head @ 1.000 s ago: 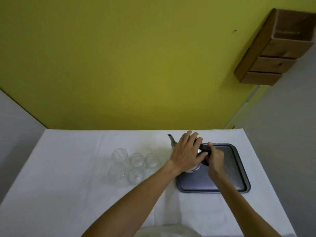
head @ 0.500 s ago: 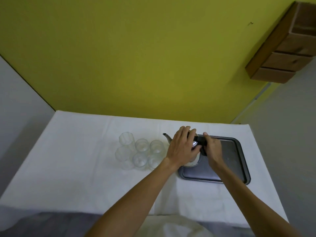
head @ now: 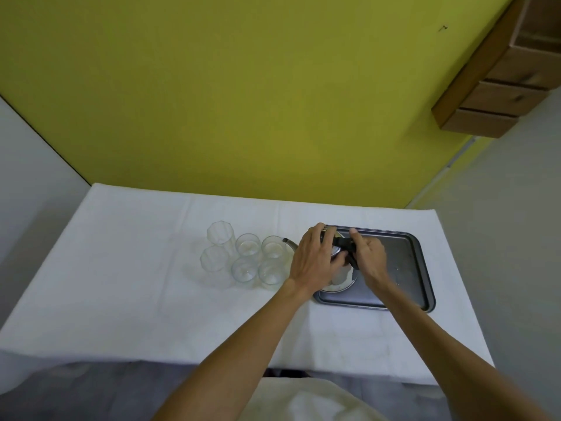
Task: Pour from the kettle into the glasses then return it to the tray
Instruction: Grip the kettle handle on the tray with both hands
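Note:
A metal kettle (head: 342, 276) with a black handle stands at the left end of a dark grey tray (head: 403, 265); its thin spout (head: 290, 243) points left toward the glasses. My left hand (head: 314, 259) lies over the kettle's top and lid, hiding most of the body. My right hand (head: 368, 258) grips the black handle. Several clear glasses (head: 247, 261) stand grouped on the white cloth just left of the spout, the nearest ones (head: 273, 247) almost touching it.
A white cloth covers the table (head: 136, 268), whose front edge runs below my forearms. A yellow wall rises behind. A wooden drawer unit (head: 504, 86) hangs on the wall at the upper right.
The camera has tilted, so the table sits lower and further from me in view. Both hands stay on the kettle, which remains on the tray.

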